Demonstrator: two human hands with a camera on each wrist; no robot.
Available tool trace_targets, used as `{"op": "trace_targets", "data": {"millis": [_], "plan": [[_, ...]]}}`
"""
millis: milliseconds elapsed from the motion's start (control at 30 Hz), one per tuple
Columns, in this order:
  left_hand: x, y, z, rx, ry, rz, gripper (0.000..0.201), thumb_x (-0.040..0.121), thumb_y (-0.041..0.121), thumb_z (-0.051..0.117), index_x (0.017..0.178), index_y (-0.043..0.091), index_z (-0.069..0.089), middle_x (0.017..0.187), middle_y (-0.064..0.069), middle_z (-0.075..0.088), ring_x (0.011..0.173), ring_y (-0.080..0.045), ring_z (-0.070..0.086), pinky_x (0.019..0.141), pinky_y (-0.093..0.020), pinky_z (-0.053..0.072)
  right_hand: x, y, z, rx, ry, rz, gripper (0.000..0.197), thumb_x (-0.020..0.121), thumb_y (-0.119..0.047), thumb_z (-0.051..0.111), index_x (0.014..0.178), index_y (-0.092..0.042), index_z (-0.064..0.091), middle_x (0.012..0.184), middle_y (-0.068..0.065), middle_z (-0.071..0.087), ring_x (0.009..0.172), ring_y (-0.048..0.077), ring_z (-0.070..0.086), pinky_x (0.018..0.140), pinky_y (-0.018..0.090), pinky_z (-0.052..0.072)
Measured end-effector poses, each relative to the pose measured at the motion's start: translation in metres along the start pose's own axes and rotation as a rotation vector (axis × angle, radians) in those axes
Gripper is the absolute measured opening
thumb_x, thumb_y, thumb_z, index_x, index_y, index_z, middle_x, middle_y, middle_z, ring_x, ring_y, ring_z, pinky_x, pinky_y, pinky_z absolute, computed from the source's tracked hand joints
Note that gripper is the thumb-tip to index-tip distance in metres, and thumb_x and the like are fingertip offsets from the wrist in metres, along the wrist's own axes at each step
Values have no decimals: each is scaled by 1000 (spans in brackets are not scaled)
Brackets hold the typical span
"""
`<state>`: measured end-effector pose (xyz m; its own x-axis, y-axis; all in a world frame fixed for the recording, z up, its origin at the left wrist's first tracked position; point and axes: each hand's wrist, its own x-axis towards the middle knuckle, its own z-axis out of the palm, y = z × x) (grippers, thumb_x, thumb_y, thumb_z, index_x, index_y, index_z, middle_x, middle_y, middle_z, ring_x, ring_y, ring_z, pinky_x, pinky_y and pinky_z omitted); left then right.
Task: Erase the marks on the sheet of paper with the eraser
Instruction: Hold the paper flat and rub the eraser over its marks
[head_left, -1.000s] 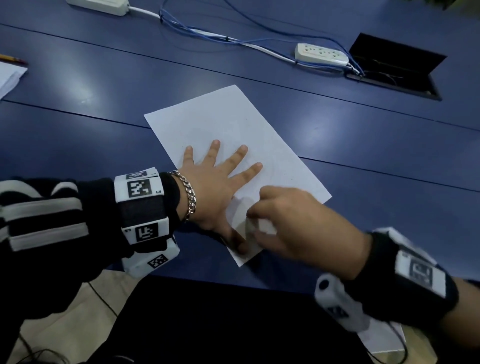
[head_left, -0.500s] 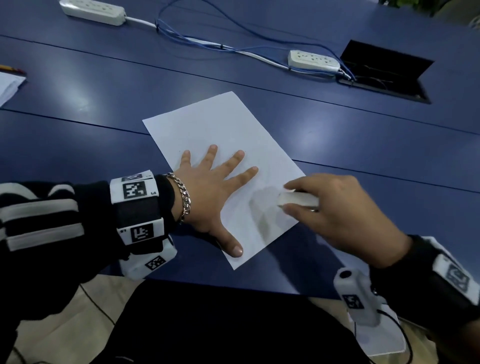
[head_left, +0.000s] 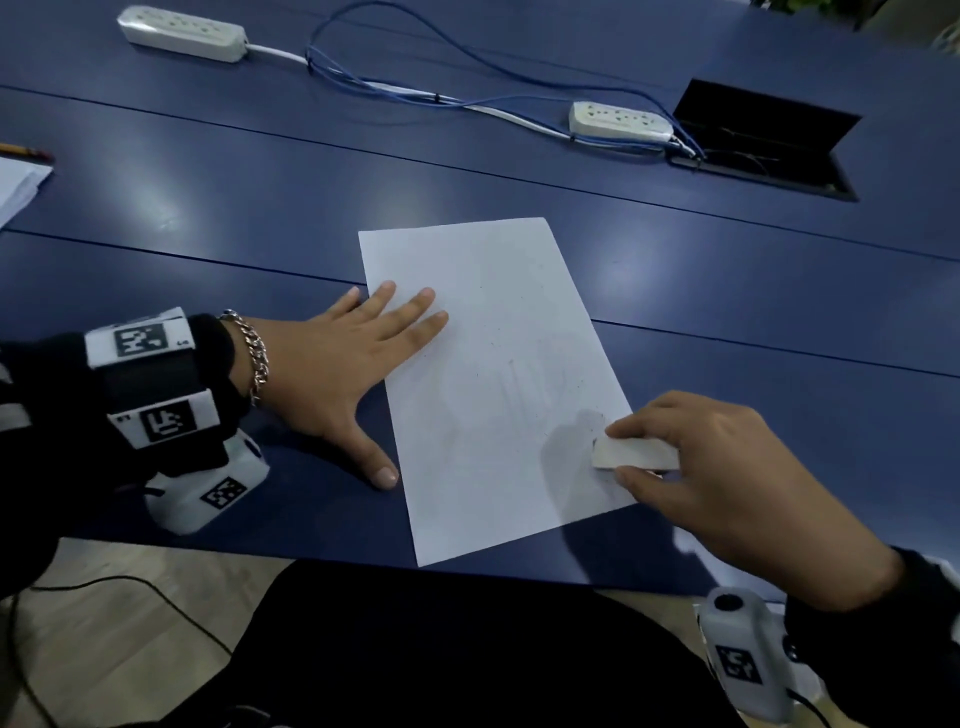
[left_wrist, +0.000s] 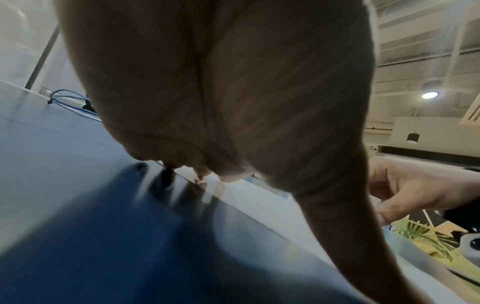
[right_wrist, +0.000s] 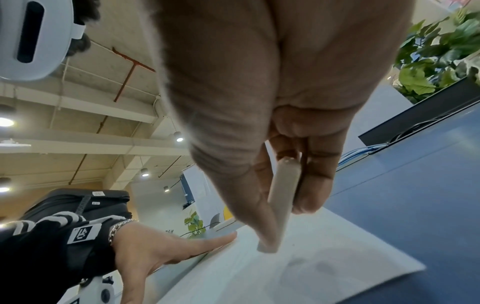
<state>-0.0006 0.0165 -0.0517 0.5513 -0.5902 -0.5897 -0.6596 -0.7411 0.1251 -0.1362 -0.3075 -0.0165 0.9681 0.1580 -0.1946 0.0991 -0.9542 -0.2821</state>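
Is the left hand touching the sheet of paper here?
Touching. The head view shows the left hand flat, fingertips lying over the left edge of the sheet of paper.

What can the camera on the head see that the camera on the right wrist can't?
Only the head view shows the whole sheet of paper, two white power strips, a pencil at the left edge, and the back of the right hand.

Only the right wrist view shows the ceiling lights, a leafy plant, and the eraser from underneath, pinched between thumb and fingers.

Both show the left hand flat at the paper's edge, the eraser, the paper and the blue table.
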Motion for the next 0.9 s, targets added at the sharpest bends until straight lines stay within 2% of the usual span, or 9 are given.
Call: {"op": "trace_targets", "data": {"millis": [133,233,333,500,633,700,800,833,900], "plan": [[0,12,-11,-49,37,75,151,59,101,60,154,38,-39,158,12,-51,150,-22,-42,125,-45,-21,4,-11,2,5,25,-17,31,89,-40,68,120,-34,68,104,-20,63,92,3,59,73,10,40],[10,32,-19,-33,62,161,150,59,97,65,159,38,-31,161,12,-48,150,-22,-41,125,-46,-19,8,-19,8,-13,-23,-13,32,90,-42,66,121,-33,68,107,-18,62,96,6,59,81,19,44],[22,42,-17,32,15,177,152,58,94,71,157,43,-31,161,12,-47,151,-27,-40,126,-53,-18,10,-21,6,-10,-32,10,29,89,-39,65,118,-33,69,105,-17,61,95,9,59,83,27,50],[29,40,-7,54,10,159,152,54,97,70,152,50,-36,160,16,-47,151,-24,-42,126,-55,-18,11,-26,5,1,2,-10,29,90,-43,63,116,-32,69,103,-16,63,94,8,60,83,28,50],[30,43,-5,71,13,133,154,51,99,67,152,48,-37,161,14,-47,151,-28,-40,126,-58,-15,20,-48,4,51,-57,-210,29,89,-40,69,116,-30,71,101,-13,68,91,7,61,82,22,47],[32,43,-5,80,22,122,158,47,101,66,153,46,-37,162,14,-46,152,-29,-38,126,-61,-13,39,-55,7,3,-89,-337,25,88,-35,70,110,-24,73,101,-7,70,94,12,62,83,30,50],[34,43,-6,90,36,111,164,41,103,66,154,43,-36,163,15,-44,154,-28,-35,126,-63,-11,64,-55,6,-1,-88,-379,20,87,-33,69,104,-22,73,107,-7,68,97,15,61,82,40,52],[35,43,-6,92,38,108,165,40,103,66,155,43,-36,163,16,-44,154,-28,-35,125,-63,-12,65,-52,7,1,-110,-419,17,87,-30,69,102,-23,73,108,-8,67,97,14,60,82,39,52],[35,43,-6,98,36,97,166,40,103,66,154,42,-37,162,16,-44,154,-29,-36,125,-63,-13,59,-54,7,-25,-228,-566,18,85,-25,70,103,-26,74,106,-10,67,97,10,60,86,29,49]]}}
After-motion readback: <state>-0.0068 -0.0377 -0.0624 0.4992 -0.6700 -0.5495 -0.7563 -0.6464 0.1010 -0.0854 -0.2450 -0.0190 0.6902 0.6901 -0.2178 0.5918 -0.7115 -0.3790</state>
